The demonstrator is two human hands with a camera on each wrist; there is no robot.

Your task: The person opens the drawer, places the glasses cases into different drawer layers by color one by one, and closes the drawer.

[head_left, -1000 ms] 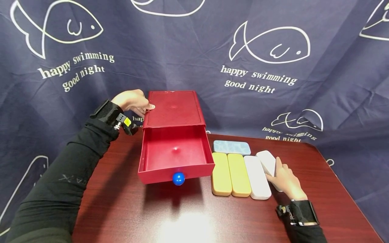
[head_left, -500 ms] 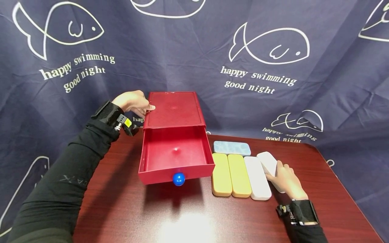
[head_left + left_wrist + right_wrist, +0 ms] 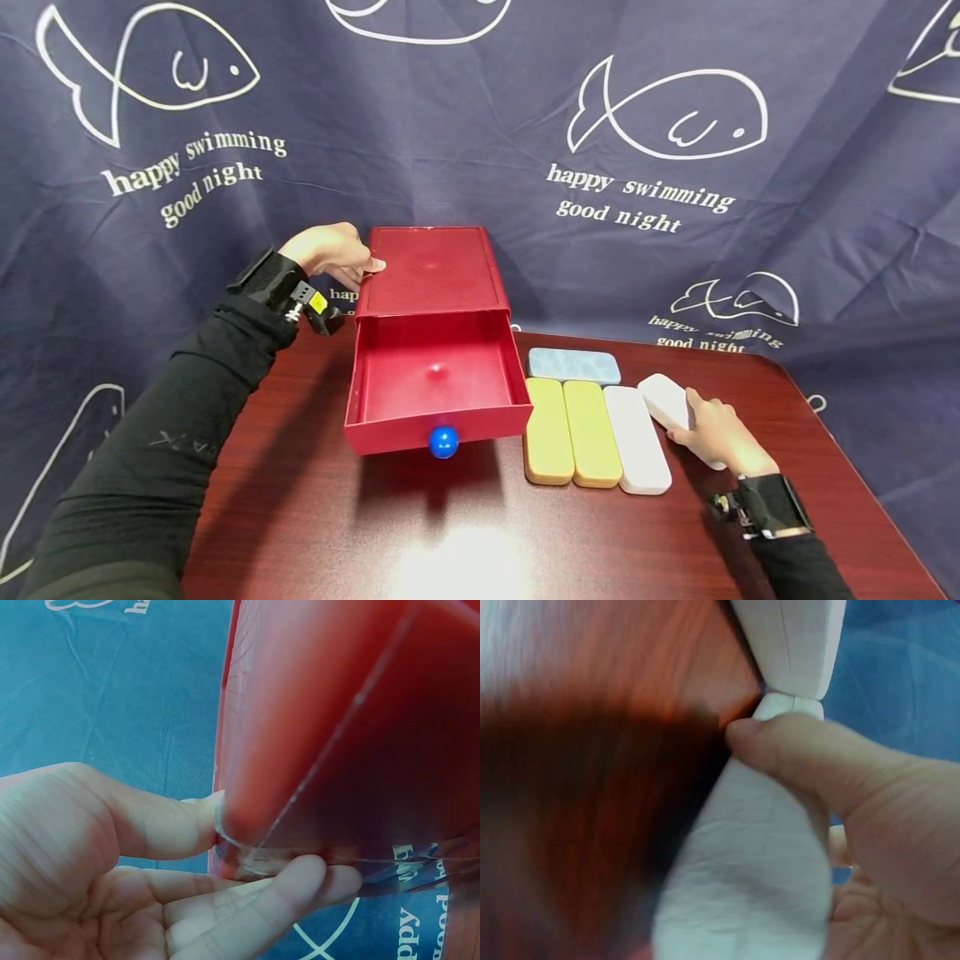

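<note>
A red drawer box [image 3: 435, 271] stands left of centre in the head view, its drawer [image 3: 405, 392] pulled out with nothing inside. On the drawer front is a round blue knob [image 3: 443, 442]. My left hand [image 3: 326, 252] grips the box's left side, thumb on top; the left wrist view shows the thumb and fingers [image 3: 292, 889] around a corner of it. At the right, my right hand [image 3: 720, 433] holds a white oblong box [image 3: 663, 400] with rounded corners. In the right wrist view the thumb lies across this white box [image 3: 742, 855]; most other fingers are hidden.
Beside the drawer lie two yellow oblong boxes [image 3: 549, 433] and another white one [image 3: 637, 442], side by side. Behind them is a light blue patterned box [image 3: 573, 365]. A dark blue curtain [image 3: 450, 125] hangs behind the brown table [image 3: 585, 550].
My right hand has shifted right, and the white box has turned and moved slightly away from its white neighbour. The left hand keeps its hold on the drawer box.
</note>
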